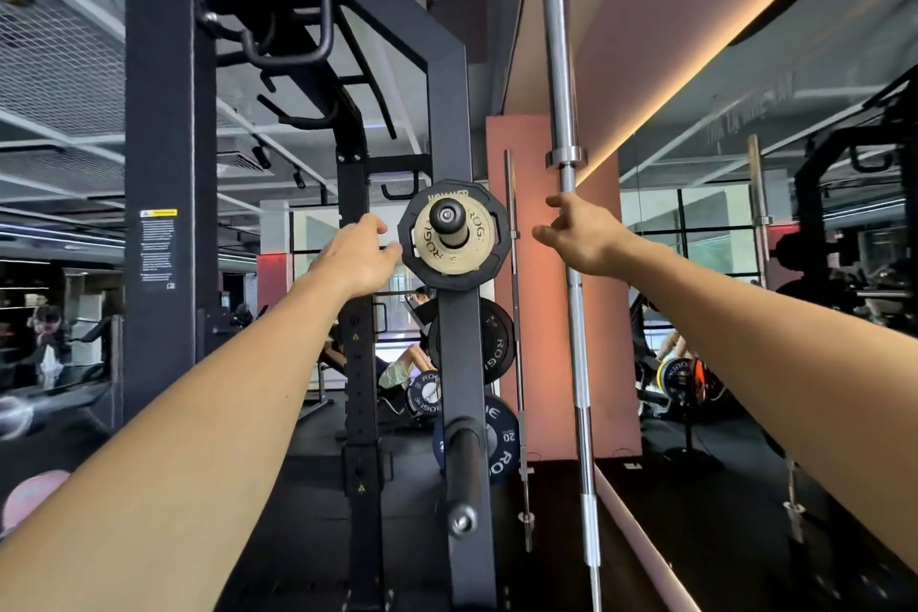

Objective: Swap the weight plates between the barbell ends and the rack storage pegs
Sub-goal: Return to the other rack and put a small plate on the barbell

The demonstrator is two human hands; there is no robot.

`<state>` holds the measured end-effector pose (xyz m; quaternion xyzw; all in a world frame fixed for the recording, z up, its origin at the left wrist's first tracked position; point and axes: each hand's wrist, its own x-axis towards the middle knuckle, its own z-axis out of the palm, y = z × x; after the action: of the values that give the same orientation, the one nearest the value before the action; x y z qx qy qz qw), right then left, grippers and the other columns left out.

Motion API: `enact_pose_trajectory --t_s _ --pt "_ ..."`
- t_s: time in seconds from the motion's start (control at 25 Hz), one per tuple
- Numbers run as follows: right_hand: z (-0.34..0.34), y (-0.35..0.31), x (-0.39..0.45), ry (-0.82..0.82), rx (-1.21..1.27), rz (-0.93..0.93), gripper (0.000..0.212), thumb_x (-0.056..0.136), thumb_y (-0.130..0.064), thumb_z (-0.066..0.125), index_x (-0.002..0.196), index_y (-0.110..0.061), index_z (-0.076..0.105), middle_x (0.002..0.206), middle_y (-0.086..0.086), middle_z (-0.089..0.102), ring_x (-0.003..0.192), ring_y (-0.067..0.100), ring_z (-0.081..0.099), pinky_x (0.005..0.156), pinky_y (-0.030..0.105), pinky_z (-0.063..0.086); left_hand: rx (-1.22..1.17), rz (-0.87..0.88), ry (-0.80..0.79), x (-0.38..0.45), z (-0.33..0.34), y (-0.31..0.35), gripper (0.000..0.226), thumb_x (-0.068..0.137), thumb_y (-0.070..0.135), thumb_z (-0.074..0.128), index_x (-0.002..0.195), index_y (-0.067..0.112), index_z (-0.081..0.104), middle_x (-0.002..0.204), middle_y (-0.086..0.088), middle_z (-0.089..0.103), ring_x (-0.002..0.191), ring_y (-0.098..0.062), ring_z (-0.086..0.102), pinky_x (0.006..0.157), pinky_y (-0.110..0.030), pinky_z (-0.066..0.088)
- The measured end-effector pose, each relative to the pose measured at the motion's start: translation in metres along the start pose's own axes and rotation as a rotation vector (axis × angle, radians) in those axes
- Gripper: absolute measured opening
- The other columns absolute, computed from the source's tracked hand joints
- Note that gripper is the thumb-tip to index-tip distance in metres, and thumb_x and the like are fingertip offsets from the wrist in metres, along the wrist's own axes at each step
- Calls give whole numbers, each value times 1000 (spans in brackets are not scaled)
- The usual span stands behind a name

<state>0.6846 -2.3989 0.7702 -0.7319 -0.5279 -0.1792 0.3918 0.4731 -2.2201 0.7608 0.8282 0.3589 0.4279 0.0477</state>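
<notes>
Two open hands flank plates (453,234) on peg (448,220).

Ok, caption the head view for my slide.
Both hands, left hand and right hand, reach for the plates on the rack's top peg.

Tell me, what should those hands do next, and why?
Probably close both hands on the rim of the black plate on the top peg. The left hand is at its left edge; the right hand hovers apart on the right, both open and holding nothing.
</notes>
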Motion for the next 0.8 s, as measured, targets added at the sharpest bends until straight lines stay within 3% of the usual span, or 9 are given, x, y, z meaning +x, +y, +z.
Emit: enact_pose_trajectory --t_s 0.32,0.44,0.52,0.6,0.72,0.8 --pt "76 18 103 41 -85 -8 42 100 -33 44 129 -5 53 128 17 60 116 32 56 97 36 45 -23 59 17 111 63 -32 37 98 42 47 125 17 54 117 -9 63 111 -32 56 95 -41 46" --pt "99 24 132 41 -93 -5 31 100 -28 42 102 -5 62 103 15 64 97 31 58 80 30 42 -32 101 25 139 84 -37 33 99 42 45 101 16 63 100 -10 66 94 -31 60 81 -37 48" --pt "110 26 146 59 -83 12 31 101 -27 40 79 -10 54 88 12 57 83 27 52 73 29 38 -52 113 42 152 93 -36 40 99 43 44 82 13 64 87 -9 63 85 -31 60 77 -38 50" --pt "117 26 155 89 -41 20 35 100 -27 41 68 -13 46 81 13 52 77 27 51 73 38 44 -29 133 47 162 99 -35 45 98 44 44 66 13 52 74 -13 54 76 -31 54 72 -38 48" --pt "119 25 160 104 -1 22 38 99 -25 45 63 -14 42 73 13 51 73 30 52 76 44 50 -2 133 24 163 99 -29 39 100 40 46 74 10 51 81 -14 54 82 -34 53 67 -34 40" --pt "116 26 159 69 73 52 33 99 -28 48 72 -9 50 72 10 52 75 30 55 77 46 52 -61 111 -5 160 98 -26 36 100 35 48 86 4 58 88 -16 60 90 -37 60 70 -35 42"
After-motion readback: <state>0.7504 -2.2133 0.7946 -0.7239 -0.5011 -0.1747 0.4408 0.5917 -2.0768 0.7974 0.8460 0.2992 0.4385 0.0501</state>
